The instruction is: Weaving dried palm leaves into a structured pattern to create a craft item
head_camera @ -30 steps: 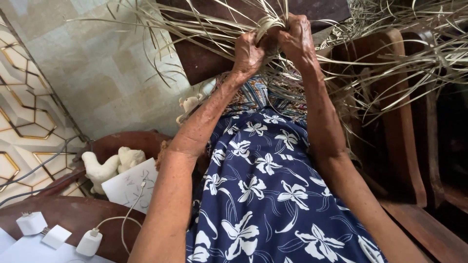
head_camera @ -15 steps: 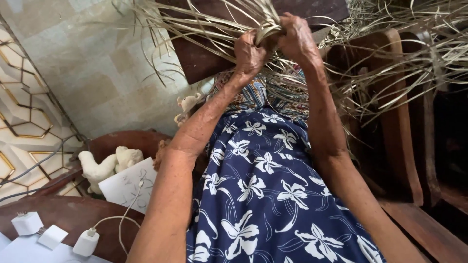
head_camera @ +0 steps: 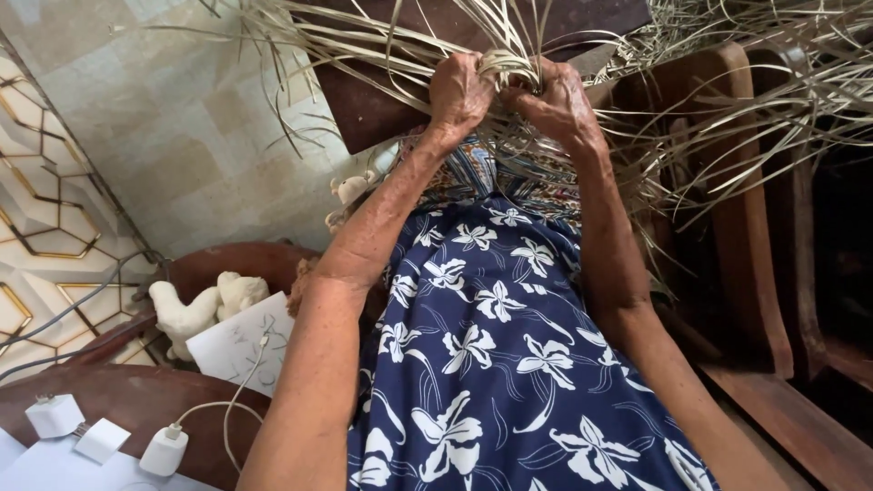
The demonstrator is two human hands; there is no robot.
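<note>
Overhead, left hand and right hand both clenched around dry straw strips.

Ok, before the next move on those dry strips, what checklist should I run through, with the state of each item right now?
1. Left hand closed on the bundle of dry strips: ok.
2. Right hand closed on the same bundle: ok.
3. Both hands meet at one knot of strips: ok.
4. Loose strip ends fan out free over the dark wooden board: ok.
5. Weave under the fingers tight: cannot tell, hidden.
6. Lap in the blue flowered cloth free of strips: ok.
</note>
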